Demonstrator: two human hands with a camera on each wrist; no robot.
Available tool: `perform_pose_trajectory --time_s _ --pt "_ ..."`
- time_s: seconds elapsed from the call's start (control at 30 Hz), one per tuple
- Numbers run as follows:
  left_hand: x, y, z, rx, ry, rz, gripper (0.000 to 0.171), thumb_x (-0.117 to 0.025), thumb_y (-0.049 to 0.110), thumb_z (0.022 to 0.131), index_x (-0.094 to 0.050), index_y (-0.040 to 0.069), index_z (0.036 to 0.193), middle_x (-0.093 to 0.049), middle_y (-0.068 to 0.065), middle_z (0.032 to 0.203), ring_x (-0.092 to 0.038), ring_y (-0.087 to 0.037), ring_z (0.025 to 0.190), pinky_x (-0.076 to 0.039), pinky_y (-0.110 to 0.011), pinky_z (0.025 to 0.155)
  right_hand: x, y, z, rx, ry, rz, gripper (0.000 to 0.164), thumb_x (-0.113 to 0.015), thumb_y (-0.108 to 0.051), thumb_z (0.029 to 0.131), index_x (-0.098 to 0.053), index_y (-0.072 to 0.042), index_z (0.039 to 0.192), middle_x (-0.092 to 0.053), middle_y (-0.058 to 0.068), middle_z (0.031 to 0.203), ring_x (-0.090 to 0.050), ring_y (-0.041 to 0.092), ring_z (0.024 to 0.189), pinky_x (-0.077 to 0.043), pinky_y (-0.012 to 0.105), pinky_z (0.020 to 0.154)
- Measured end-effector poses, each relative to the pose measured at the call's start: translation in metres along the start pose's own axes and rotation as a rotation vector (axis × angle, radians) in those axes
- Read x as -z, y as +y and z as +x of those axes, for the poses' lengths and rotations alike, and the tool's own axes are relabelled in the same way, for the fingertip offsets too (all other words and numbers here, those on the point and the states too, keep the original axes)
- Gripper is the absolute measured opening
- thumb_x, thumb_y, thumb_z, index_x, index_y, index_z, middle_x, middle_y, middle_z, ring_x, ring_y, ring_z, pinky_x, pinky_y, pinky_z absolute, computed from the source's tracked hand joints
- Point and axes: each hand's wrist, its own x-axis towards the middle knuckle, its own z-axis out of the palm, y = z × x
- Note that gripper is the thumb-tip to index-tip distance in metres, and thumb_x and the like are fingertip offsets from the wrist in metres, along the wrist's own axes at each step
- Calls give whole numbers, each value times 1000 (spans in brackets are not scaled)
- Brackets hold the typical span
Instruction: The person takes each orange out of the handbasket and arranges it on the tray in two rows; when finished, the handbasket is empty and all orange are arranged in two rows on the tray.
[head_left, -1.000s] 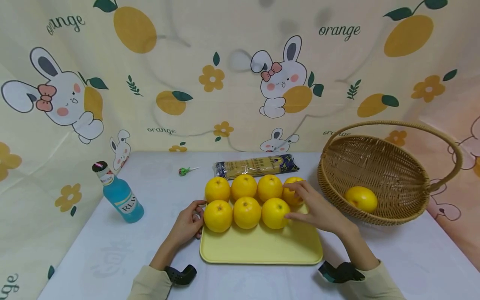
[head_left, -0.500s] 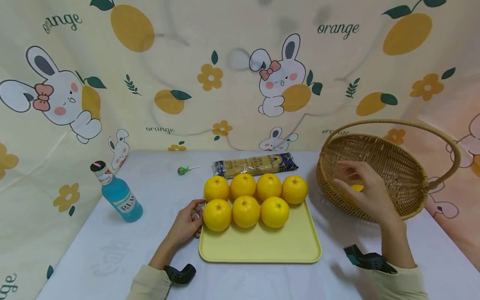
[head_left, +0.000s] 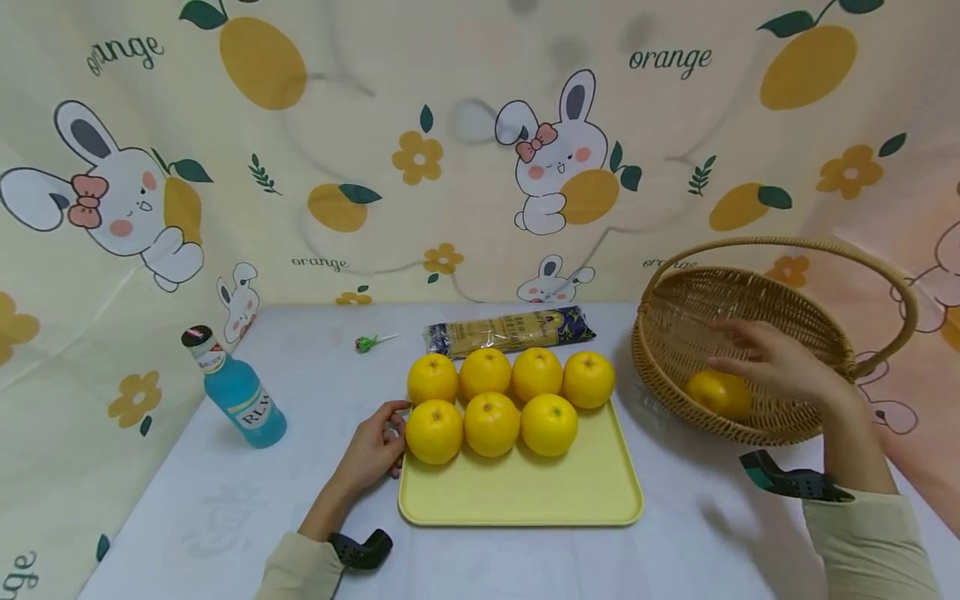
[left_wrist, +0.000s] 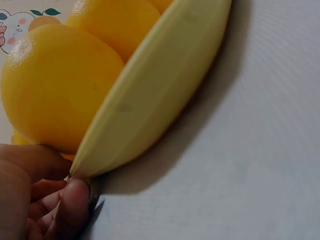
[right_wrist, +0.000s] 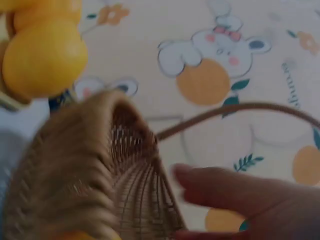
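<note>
My left hand (head_left: 373, 443) pinches the left rim of a pale yellow tray (head_left: 519, 493); the left wrist view shows thumb and finger at the tray's corner (left_wrist: 92, 165). Several round yellow-orange fruits, apparently oranges (head_left: 491, 425), sit in two rows on the tray. Over the mouth of a wicker basket (head_left: 675, 321), my right hand (head_left: 787, 362) is held with fingers extended and nothing in them. Below and left of its fingertips, one more orange (head_left: 708, 393) lies inside the basket. In the right wrist view the basket rim (right_wrist: 97, 150) is near, and blurred.
A long packet in gold and navy wrapping (head_left: 510, 331) lies behind the tray. To the left are a lollipop (head_left: 366, 342) and an upright bottle of blue drink (head_left: 243, 396). The basket's tall handle (head_left: 795, 243) arches above its opening; a printed cloth (head_left: 450, 100) hangs behind.
My right hand has left the orange at the tray's back right corner and moved right, over the basket. The left hand stays at the tray rim.
</note>
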Motion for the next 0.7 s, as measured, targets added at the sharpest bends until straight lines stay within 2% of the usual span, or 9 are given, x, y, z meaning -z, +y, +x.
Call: perform_pose_trajectory --time_s 0.07,0.13,0.2,0.3,0.37,0.5,0.6,0.7 --pt "0 0 0 -6 -1 4 45 -58 0 85 -49 9 128 -52 -7 90 -51 -17 46 -49 -27 40 5 7 3 -26 -133 4 49 -61 -24 90 -46 0 130 -49 27 125 -47 47 109 -43 62 80" --pt "1 10 -4 -8 -2 14 44 -57 -1 85 -48 6 128 -52 -7 89 -51 -16 46 -50 -27 40 8 15 6 -52 -243 21 51 -60 -25 91 -44 0 132 -48 28 127 -46 48 112 -45 61 80" --pt "0 11 -5 -8 2 20 44 -56 -2 85 -48 4 128 -52 -7 89 -50 -15 46 -49 -27 39 11 24 10 -89 -331 59 54 -60 -27 90 -42 -1 134 -45 31 128 -45 49 113 -48 56 79" --pt "0 11 -4 -1 7 20 44 -56 -3 85 -47 4 128 -52 -7 89 -50 -16 46 -49 -28 39 14 35 13 -134 -451 159 61 -62 -24 89 -36 -1 138 -37 37 130 -40 53 115 -51 53 76" --pt "-2 0 0 -6 11 10 45 -56 -2 85 -48 6 128 -51 -7 89 -50 -16 46 -48 -27 39 15 41 15 -188 -523 236 65 -63 -24 88 -31 -1 140 -32 39 133 -39 53 117 -51 54 78" --pt "-1 -4 1 -20 8 -9 44 -56 -2 85 -48 7 127 -51 -8 89 -51 -17 46 -49 -28 39 13 48 16 -326 -620 336 68 -58 -27 91 -23 -4 145 -27 36 139 -44 44 117 -49 54 83" --pt "-1 -5 1 -28 2 -17 44 -56 -2 85 -48 7 127 -52 -8 89 -51 -17 46 -49 -28 39 11 50 16 -425 -644 366 71 -53 -35 93 -20 -4 147 -30 32 140 -48 36 115 -50 50 85" --pt "0 -5 1 -27 -6 -20 44 -55 -2 85 -48 7 127 -52 -8 89 -51 -16 46 -49 -28 39 8 54 15 -506 -658 370 73 -48 -43 94 -20 -2 146 -34 29 138 -49 34 114 -50 46 86"
